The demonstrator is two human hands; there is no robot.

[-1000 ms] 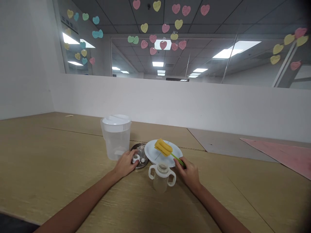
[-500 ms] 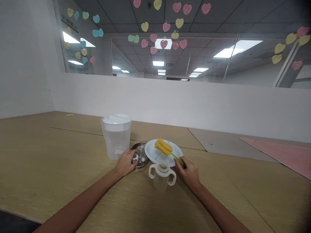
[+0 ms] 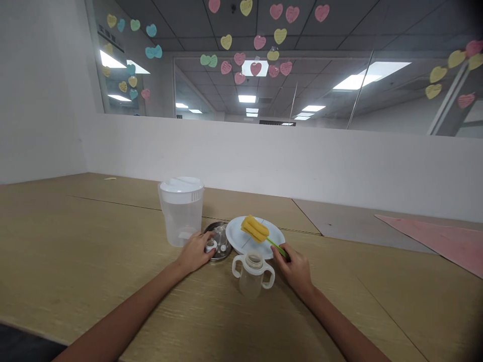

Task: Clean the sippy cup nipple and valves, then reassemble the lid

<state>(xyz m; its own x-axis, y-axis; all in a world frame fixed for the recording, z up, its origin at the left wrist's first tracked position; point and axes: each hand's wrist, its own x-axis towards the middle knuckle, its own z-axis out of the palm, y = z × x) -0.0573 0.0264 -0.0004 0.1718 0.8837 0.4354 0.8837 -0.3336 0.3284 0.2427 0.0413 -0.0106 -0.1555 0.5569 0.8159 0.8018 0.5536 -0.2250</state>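
My right hand (image 3: 295, 264) is closed on the green handle of a brush with a yellow sponge head (image 3: 254, 229). The sponge is over a white plate (image 3: 236, 240). In front of the plate stands an open clear bottle with two white handles (image 3: 252, 275). My left hand (image 3: 196, 252) reaches the left edge of a round metal tray (image 3: 221, 258), its fingers at a small white-ringed part (image 3: 211, 245). A clear cap-like piece and a small white piece also lie on the tray.
A clear pitcher with a white lid (image 3: 183, 211) stands behind my left hand. A pink sheet (image 3: 445, 241) lies at the far right. Behind the table (image 3: 113, 251) is a white wall (image 3: 264, 156) with a window above.
The whole view has shifted very slightly. Both hands keep nearly the same places, and the white-ringed part at my left fingers looks slightly tilted differently.
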